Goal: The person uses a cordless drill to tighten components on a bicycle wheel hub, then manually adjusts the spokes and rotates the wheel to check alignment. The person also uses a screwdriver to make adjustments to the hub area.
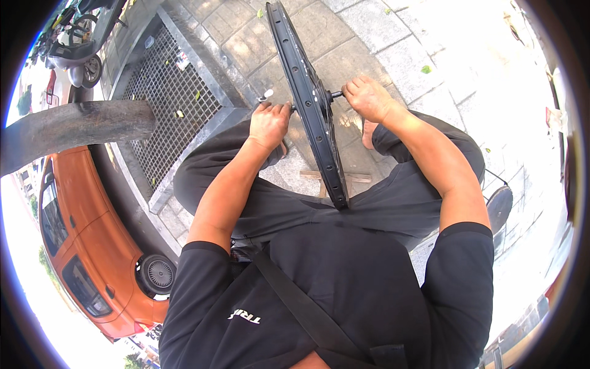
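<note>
Stone paving (393, 71) spreads out below you in bright daylight, with a metal grate (175, 101) to your left and a curved tree trunk (86, 129) cutting across it in your view. Beyond these you have an orange car (98, 227) and, farther up, a parked scooter (89, 71). Your black wheel (310, 104), its rim bare of a tyre, stands edge-on to you between your spread knees, its near end close to your dark trousers (283, 212); you cannot tell whether it touches them. Your right hand (367, 99) has its grip closed around the axle (336, 95) on the right side of the hub. Your left hand (270, 126) is curled at the axle's other end, its grip grasping there with the fingertips just beside the rim. Next to that hand shows a small white piece (268, 93), too small to identify. Under the wheel's near part, wooden strips (359, 178) lie on the paving, and a dark round object (499, 206) sits beyond your right knee.
</note>
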The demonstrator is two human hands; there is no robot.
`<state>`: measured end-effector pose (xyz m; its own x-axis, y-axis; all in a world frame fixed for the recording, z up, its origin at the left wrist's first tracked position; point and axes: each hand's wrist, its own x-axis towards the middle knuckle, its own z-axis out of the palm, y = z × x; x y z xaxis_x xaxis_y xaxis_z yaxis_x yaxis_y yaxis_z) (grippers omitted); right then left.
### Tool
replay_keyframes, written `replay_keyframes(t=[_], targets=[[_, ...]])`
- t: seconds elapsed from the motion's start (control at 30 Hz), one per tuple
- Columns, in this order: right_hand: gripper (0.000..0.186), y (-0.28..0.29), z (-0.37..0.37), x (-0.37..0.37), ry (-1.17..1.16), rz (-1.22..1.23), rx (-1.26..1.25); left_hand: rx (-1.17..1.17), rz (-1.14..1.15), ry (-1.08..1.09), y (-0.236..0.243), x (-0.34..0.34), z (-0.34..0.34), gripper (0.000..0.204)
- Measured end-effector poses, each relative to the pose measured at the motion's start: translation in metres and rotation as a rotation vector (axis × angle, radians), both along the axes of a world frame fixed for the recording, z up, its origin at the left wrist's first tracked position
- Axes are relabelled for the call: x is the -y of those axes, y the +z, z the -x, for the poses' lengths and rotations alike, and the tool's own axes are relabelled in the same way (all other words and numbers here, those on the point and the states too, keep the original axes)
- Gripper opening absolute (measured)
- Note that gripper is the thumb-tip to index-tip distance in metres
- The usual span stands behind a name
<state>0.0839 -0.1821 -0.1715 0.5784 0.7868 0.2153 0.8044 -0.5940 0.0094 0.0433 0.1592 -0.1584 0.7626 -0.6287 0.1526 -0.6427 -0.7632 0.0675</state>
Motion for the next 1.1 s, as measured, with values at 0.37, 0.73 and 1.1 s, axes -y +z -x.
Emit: replay_keyframes(t=[0.37, 0.73, 1.1], targets=[[0.017, 0.005, -0.002, 0.003, -0.166, -0.34, -0.331, -0.303, 0.129, 0.162, 0.013, -0.001, -0.001, 0.015], [0.036, 0.009, -0.028, 0.012, 0.119, -0.107, -0.285, -0.371, 0.222, 0.098, 0.011, 0.002, -0.017, 0.012], [0.012, 0.019, -0.042, 0.009, 0.023, 0.108, -0.556, -0.525, 0.267, 0.054, 0.024, 0.009, -0.04, 0.018]])
